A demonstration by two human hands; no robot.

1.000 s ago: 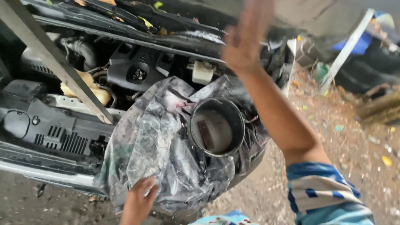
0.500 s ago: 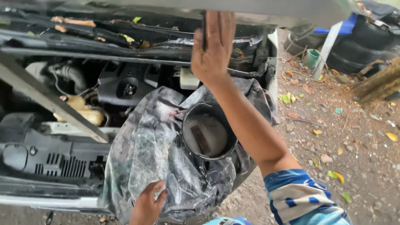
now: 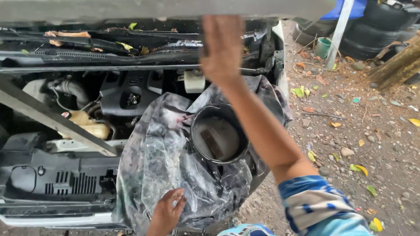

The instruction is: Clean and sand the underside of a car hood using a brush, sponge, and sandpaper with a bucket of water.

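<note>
Engine bay of a vehicle, viewed from above, bonnet raised. Far left: a grey diagonal bar (image 3: 57,124) crossing the bay from the left edge toward the front panel. Beneath it, a black plastic front cover (image 3: 48,179) with slotted vents, near side. Behind the bar, a yellowish fluid reservoir (image 3: 87,124) with a dark cap, and a ribbed grey hose (image 3: 72,89) farther back. Along the far edge, a cowl strip (image 3: 100,43) littered with dry leaves. Centre: a black engine cover (image 3: 129,94), and just right of it a small white reservoir (image 3: 194,81). Centre, near side: a crumpled sheet of clear, grimy plastic (image 3: 162,157) draped over the front right corner of the bay. Left hand (image 3: 168,209), at the near edge, fingers pressed down on the lower hem of the plastic; whether they pinch the sheet or merely rest on it cannot be told from this angle. Set in the plastic, a round black housing (image 3: 218,135) with an open mouth, a dark rectangular piece lying inside. Right hand (image 3: 223,48), raised, palm flat and fingers together against the underside of the lifted bonnet (image 3: 166,8), forearm passing over the round housing. Sleeve blue with white stripes. Right: gravel ground (image 3: 367,131) scattered with yellow leaves; far right, stacked tyres (image 3: 376,30), a white pole (image 3: 339,30), a small green pot (image 3: 323,46).
</note>
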